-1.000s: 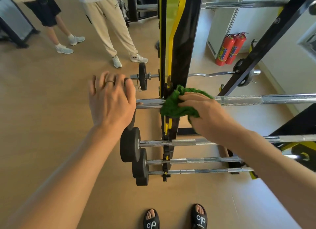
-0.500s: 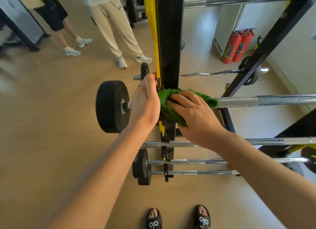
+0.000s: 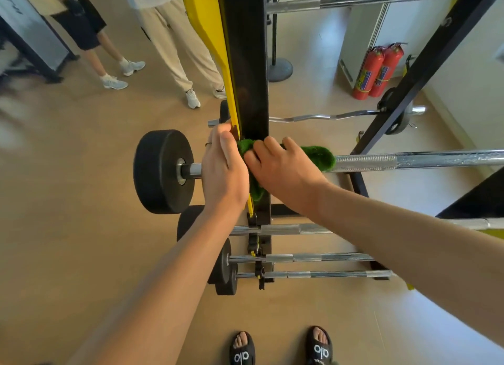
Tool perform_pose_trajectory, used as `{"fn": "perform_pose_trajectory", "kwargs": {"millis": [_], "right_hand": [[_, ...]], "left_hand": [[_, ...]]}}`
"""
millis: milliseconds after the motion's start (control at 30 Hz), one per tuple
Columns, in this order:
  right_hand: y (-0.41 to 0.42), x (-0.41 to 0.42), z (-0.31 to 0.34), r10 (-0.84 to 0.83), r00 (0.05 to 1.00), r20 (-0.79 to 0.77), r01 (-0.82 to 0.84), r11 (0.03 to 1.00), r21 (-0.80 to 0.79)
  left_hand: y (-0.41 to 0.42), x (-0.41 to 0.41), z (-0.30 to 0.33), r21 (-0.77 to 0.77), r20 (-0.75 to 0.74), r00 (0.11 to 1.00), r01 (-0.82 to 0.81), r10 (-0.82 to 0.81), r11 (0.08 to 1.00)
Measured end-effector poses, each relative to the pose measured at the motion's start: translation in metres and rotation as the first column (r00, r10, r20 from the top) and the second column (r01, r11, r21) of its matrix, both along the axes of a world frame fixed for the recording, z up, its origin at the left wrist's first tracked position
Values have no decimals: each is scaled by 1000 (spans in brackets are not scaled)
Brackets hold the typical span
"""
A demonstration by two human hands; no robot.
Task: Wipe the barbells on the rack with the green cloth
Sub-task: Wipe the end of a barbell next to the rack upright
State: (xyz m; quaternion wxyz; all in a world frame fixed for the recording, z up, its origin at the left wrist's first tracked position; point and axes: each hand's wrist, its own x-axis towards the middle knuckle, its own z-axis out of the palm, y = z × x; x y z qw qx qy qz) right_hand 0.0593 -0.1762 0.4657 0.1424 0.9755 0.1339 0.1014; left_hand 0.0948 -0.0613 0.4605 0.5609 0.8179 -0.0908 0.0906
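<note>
A chrome barbell [image 3: 409, 161] with a black end weight [image 3: 161, 171] lies across the black and yellow rack upright [image 3: 245, 64]. My right hand [image 3: 281, 171] presses the green cloth [image 3: 317, 157] around this bar just right of the upright. My left hand [image 3: 223, 168] grips the same bar on the left of the upright, between the weight and the post. Lower barbells [image 3: 313, 257] rest on the rack below my arms.
Two people stand at the back left, one in black shorts [image 3: 81, 29] and one in beige trousers [image 3: 174, 37]. Red fire extinguishers [image 3: 377, 70] stand by the right wall. A curl bar [image 3: 321, 117] hangs behind the rack. My sandalled feet [image 3: 281, 348] are close to the rack's base.
My left hand left the top of the black end weight and took hold of the bar beside the upright. The cloth has spread a little to the right along the bar.
</note>
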Motion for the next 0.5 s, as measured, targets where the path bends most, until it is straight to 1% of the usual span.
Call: {"fn": "perform_pose_trajectory", "kwargs": {"millis": [67,167,233,300,400,500], "right_hand": [[7,8,6,-105,994,13,103,991,84],[22,12,8,-219,973,-71,226,966,129],[21,12,13,-207,974,-96,221,960,170],[16,9,21,-146,981,-131,170,965,198],[-3,17,36,-42,963,-267,109,964,242],[-17,21,39,2,930,-368,136,927,350]], "left_hand": [[-2,0,-3,0,15,1000,-18,18,1000],[-9,-1,-4,7,31,997,-73,73,997],[-11,-2,-6,12,57,994,-96,95,995],[-11,-2,-7,-3,99,990,-104,104,995],[-9,3,-13,-17,124,986,-108,109,994],[-9,6,-17,-54,109,990,-88,94,995]]}}
